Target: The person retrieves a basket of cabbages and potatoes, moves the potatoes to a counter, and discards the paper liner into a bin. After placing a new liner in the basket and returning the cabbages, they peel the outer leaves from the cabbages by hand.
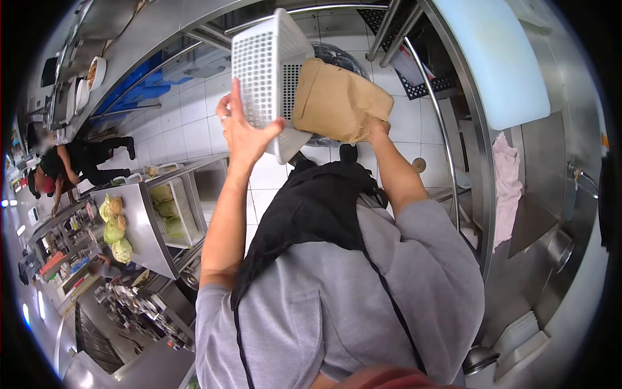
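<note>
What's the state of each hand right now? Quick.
Left hand: holding the white basket by its side, thumb at the rim.
Right hand: holding the brown paper bag at a corner; fingers mostly hidden.

Kitchen surroundings, showing cabbages [115, 228] on a stainless-steel surface [146, 228] at left, a white perforated crate [186, 209] of leafy greens [166, 214] below them, a white-tiled floor [188, 117], and, at right, a pale-blue cutting board [495, 65] and a pink cloth [507, 185].
</note>
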Motion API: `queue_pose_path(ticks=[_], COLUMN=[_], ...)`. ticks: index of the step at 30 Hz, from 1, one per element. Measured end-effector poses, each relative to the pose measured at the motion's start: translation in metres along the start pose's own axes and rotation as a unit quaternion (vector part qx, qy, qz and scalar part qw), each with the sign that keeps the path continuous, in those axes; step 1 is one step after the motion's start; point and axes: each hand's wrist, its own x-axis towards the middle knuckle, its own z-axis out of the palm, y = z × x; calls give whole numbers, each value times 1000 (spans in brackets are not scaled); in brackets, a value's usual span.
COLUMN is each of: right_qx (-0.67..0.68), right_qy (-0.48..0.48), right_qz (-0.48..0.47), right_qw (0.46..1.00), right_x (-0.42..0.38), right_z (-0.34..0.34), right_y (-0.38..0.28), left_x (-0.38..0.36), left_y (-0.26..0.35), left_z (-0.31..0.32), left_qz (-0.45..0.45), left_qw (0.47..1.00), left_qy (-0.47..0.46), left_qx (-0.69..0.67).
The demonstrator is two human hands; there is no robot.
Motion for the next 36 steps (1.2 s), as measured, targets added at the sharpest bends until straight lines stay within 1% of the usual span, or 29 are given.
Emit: queue_pose_path(ticks=[1, 2, 5, 6, 7, 8, 9, 10, 11, 12, 13, 14, 15, 18, 21, 22, 23, 24, 25, 27, 28, 29, 31, 33, 34, 35, 36], right_qx=[1, 27, 135, -17, -167, -314, -333, -348, -367, -177, -277, -373, -464, -431, -280, -368, -398, -427, -456, -416, -398, -437, -509, -444, -293, -90, 1], right_qy=[6, -9, -129, -109, -86, -61, -33, -6, 18, -102, -56, -10, 38, 64, 8, 39, 41, 43, 43, 4, -20, -53, -112, -153, -190, -276, -299], right_qz=[10, 4, 17, -56, -128, -195, -200, -210, -218, -232, -249, -264, -277, -363, -451, -482, -463, -445, -428, -465, -480, -491, -511, -479, -494, -297, -199], right_qw=[1000, 1000, 982, 992, 974, 927, 921, 913, 904, 951, 926, 889, 840, 824, 847, 794, 791, 786, 779, 782, 781, 752, 684, 741, 796, 910, 933], right_x=[0, -5, -1, 6, 19, 18, 17, 3, -4, 37, 25, -3, -24, -8, -54, -54, -55, -57, -63, -84, -94, -98, -104, -116, -108, -137, -155], right_z=[-5, -4, 9, 12, 10, 5, 0, 1, 3, 2, 0, -6, -14, -26, -26, -26, -25, -23, -18, -10, -7, -5, 0, 10, 14, 16, 17], right_y=[-4, -9, -22, -27, -29, -32, -36, -54, -65, -46, -56, -82, -93, -97, -122, -120, -118, -114, -115, -124, -124, -123, -127, -129, -124, -132, -140], left_x=[5, 10, 20, 19, 20, 18, 18, 20, 22, 19, 15, 15, 11, 20, 9, 8, 6, 4, 0, -12, -18, -26, -34, -43, -45, -47, -50], left_y=[-2, -9, -12, -4, 5, 11, 14, 10, 13, 15, 14, 10, 5, 1, 2, 8, 13, 17, 25, 44, 47, 48, 60, 56, 55, 60, 65], left_z=[-2, -2, -21, -29, -36, -44, -50, -54, -59, -66, -70, -73, -75, -80, -86, -86, -84, -78, -73, -58, -41, -20, 6, 35, 45, 49, 52], left_qz=[-8, 6, 29, 30, 35, 40, 49, 70, 69, 61, 52, 48, 40, 45, 53, 55, 58, 97, 104, 112, 142, 172, 240, 289, 298, 293, 288], left_qw=[999, 998, 997, 996, 996, 995, 995, 992, 991, 991, 991, 991, 990, 986, 984, 984, 985, 981, 985, 990, 983, 974, 957, 941, 940, 942, 943], left_qy=[15, 50, 74, 80, 83, 85, 89, 101, 111, 117, 122, 127, 133, 162, 168, 166, 164, 166, 130, 64, 55, 45, 34, 13, -18, -25, -33], left_qx=[-31, -41, -11, -26, -25, -23, -22, -9, -2, 6, 15, 12, 10, 8, 24, 20, 14, 24, 36, 63, 100, 137, 163, 175, 163, 164, 164])
